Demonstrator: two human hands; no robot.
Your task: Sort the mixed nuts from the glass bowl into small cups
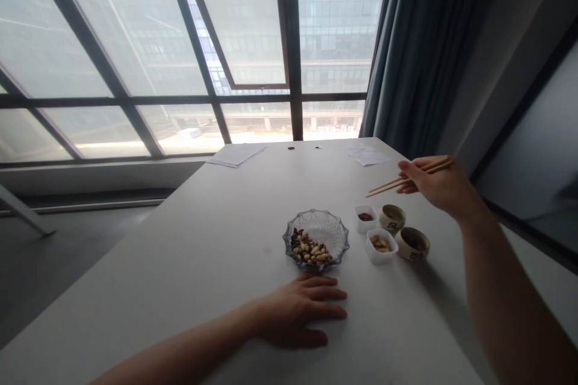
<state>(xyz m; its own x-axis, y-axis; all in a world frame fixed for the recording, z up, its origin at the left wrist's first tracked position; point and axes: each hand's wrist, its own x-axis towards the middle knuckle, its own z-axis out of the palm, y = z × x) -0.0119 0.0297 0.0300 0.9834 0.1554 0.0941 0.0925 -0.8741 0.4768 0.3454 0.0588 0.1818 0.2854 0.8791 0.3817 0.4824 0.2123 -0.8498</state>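
Note:
My right hand [440,183] grips a pair of wooden chopsticks [406,177], their tips in the air above a small white plastic cup [360,225] of dark reddish bits. Nothing shows between the tips. My left hand [304,311] lies flat on the table with its fingers spread, just in front of a scalloped glass bowl [332,230]. Nuts and dark pieces [311,249] fill the near left part of that bowl. A second white cup [382,257] holds tan pieces. Beside the cups stand two beige ceramic cups, a far one [392,216] and a near one [413,245], both with dark markings.
The white table [212,258] reaches toward large windows [248,24]. Papers [237,155] lie at its far left corner and a crumpled sheet [368,154] at the far right. Two small dark spots mark the far edge. A dark curtain [415,60] hangs at the right.

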